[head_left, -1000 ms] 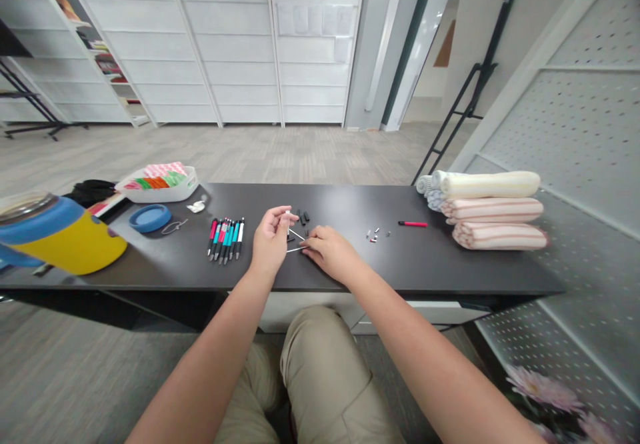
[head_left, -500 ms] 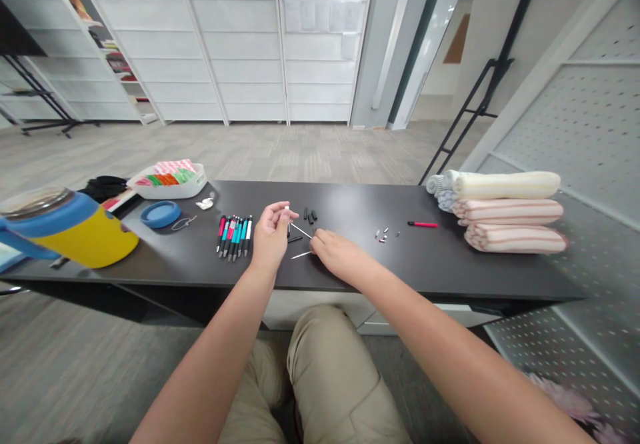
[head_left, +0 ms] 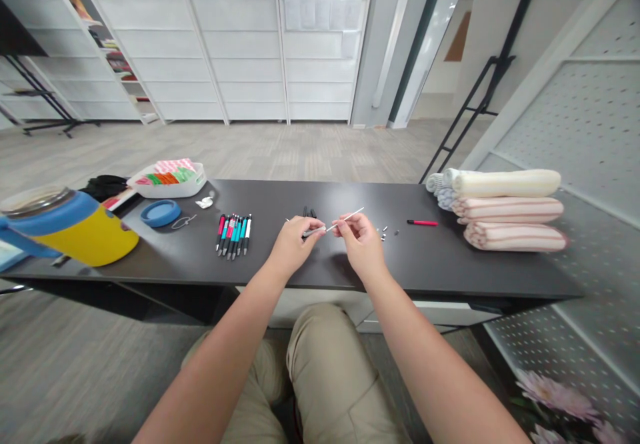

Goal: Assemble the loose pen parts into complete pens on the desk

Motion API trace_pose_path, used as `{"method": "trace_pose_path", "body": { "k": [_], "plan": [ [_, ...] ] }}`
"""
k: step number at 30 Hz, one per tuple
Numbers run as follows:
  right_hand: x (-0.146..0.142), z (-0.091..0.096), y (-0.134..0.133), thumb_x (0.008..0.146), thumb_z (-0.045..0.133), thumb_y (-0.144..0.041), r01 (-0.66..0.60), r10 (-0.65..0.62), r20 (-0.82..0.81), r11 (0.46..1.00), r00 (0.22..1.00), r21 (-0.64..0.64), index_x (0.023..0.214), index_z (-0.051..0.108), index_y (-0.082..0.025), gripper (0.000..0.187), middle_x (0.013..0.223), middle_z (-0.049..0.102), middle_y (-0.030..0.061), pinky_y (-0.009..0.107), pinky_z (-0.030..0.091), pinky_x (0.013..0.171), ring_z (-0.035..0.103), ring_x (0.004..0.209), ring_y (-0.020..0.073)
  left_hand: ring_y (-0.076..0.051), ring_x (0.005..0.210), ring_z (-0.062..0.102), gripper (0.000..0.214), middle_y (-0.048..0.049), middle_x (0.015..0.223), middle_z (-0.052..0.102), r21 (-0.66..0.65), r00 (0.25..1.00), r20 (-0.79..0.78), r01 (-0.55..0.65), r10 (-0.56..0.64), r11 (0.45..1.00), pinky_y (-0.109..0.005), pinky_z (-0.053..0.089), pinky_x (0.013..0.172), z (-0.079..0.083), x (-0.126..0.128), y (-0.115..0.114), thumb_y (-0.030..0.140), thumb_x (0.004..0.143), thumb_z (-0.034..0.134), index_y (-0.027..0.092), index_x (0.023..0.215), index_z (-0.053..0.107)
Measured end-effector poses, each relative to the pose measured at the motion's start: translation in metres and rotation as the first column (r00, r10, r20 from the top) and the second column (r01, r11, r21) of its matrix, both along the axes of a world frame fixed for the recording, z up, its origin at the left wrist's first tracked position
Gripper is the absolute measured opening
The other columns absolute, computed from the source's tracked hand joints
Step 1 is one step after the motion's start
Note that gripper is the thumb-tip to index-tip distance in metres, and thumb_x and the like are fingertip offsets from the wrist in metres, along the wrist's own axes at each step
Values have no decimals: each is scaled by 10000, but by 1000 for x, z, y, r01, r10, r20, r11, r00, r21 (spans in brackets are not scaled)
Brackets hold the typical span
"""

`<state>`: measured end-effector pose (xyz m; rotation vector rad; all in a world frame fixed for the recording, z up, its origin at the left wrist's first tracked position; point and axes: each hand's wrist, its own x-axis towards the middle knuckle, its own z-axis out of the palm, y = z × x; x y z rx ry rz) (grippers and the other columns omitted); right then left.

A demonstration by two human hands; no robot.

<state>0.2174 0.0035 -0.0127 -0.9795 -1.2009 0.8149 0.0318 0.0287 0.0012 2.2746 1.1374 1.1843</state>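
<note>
My left hand and my right hand are close together above the middle of the dark table. Between the right fingers is a thin white pen refill, slanting up and to the right. The left fingers pinch a small grey pen part, its end almost meeting the refill's lower end. Several black pen pieces stand just behind the hands, partly hidden. To the left lies a row of several assembled pens with teal, pink and black barrels.
Tiny metal pen parts and a red pen piece lie on the right. Folded striped towels are stacked beyond them. On the left are a blue lid, a white tray of colourful items, and a blue-and-yellow tumbler.
The hands have come together, the left moving right. The right hand has lifted a white refill off the table, and the left now pinches a small part.
</note>
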Motion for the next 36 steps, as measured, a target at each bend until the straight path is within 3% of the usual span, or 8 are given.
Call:
{"method": "trace_pose_path", "body": {
  "k": [4,13,17,23,36],
  "plan": [
    [1,1,-3,935,710,-505,-4,5,-22,1000,1000,5,1004,651,-224,296,973,768,70,370,589,830,725,830,201,-210,974,679,119,-28,1015,770,56,997,-79,25,-21,998,-357,489,913,0,2,-1,326,981,687,242,1050,734],
    [1,-1,-5,929,693,-487,-52,65,268,997,961,-55,1012,726,-224,278,934,760,55,327,539,737,693,791,198,-214,991,675,135,-33,1027,761,69,996,-86,11,-5,998,-368,473,911,1,1,-4,332,1010,645,239,1074,718],
    [0,-2,-3,909,709,-509,-33,49,211,996,976,-77,1097,684,-222,345,901,747,42,314,526,713,682,771,194,-218,981,668,129,-33,1017,762,64,995,-94,-6,12,998,-372,478,900,1,1,-4,334,1010,643,237,1046,718],
    [3,3,-6,910,695,-494,10,16,254,995,967,-100,956,731,-216,285,797,729,29,299,484,680,649,717,189,-221,984,664,104,-32,1016,765,62,995,-95,-4,10,998,-376,489,908,0,1,-2,315,991,668,240,1040,720],
    [4,8,-9,905,695,-476,48,-16,299,994,954,-100,919,769,-218,269,810,759,35,303,503,714,662,722,195,-221,1004,670,131,-41,1043,772,64,997,-78,33,-28,997,-390,505,951,-2,0,-2,331,994,659,243,1059,730]
  ]
}}
